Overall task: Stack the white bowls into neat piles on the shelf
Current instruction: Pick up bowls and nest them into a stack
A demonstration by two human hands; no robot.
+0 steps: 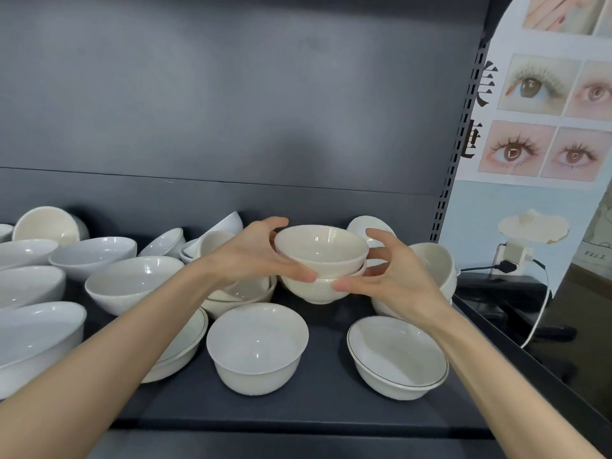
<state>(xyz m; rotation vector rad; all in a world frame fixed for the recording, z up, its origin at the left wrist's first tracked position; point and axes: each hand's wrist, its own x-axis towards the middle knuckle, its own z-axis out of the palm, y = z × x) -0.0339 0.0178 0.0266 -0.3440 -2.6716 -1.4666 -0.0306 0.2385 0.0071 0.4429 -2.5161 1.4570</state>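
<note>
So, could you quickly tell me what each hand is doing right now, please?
Left hand: closed on the nested pair of white bowls, at their left side.
Right hand: closed on the same pair, at their right side.

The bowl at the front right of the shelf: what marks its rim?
A thin dark line runs around the rim of the white bowl; head view.

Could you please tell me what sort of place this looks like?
Probably a shop or stockroom: a dark metal shelf with a slotted upright, crowded with loose white bowls, and a beauty poster of eyes beside it. Both hands hold a nested pair of bowls.
</note>
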